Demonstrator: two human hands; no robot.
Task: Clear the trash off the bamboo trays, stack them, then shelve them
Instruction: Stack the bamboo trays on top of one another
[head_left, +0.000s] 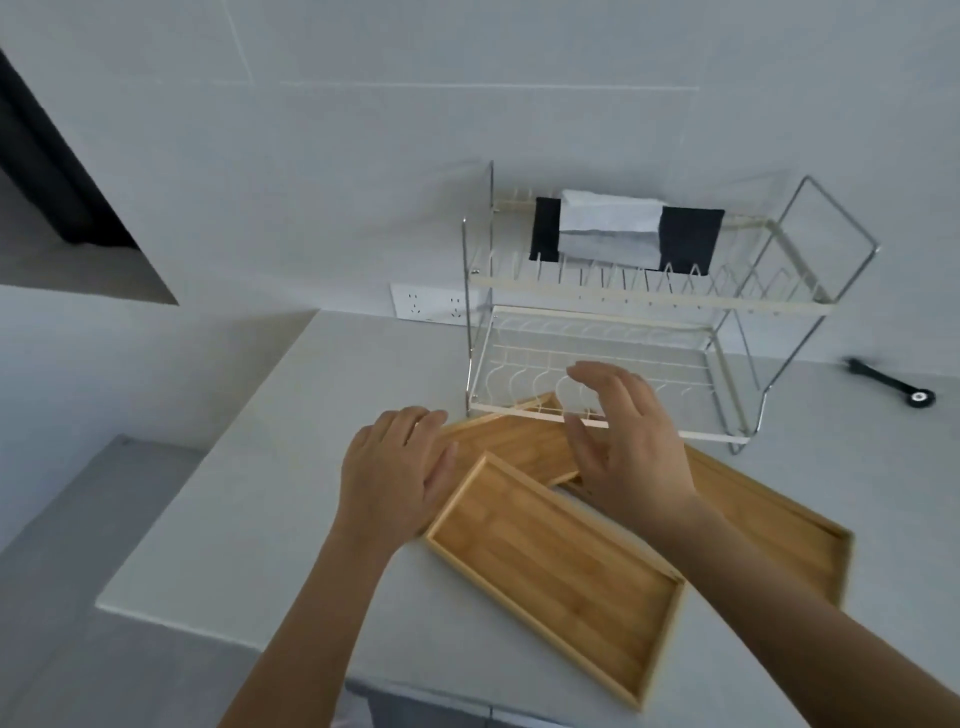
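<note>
Three bamboo trays lie overlapping on the white counter. The nearest tray (556, 577) sits empty on top, angled toward me. A second tray (509, 441) pokes out behind it toward the rack, and a larger tray (779, 525) lies beneath on the right. My left hand (392, 475) rests with fingers spread on the left corner of the trays. Above the middle of the trays, my right hand (623, 441) hovers with fingers apart and holds nothing. No trash shows on the trays.
A two-tier wire dish rack (649, 306) stands just behind the trays, with a black-and-white folded cloth (623, 231) on its upper tier. A black tool (888, 382) lies on the counter (291, 467) at far right. A wall socket (431, 304) sits left of the rack.
</note>
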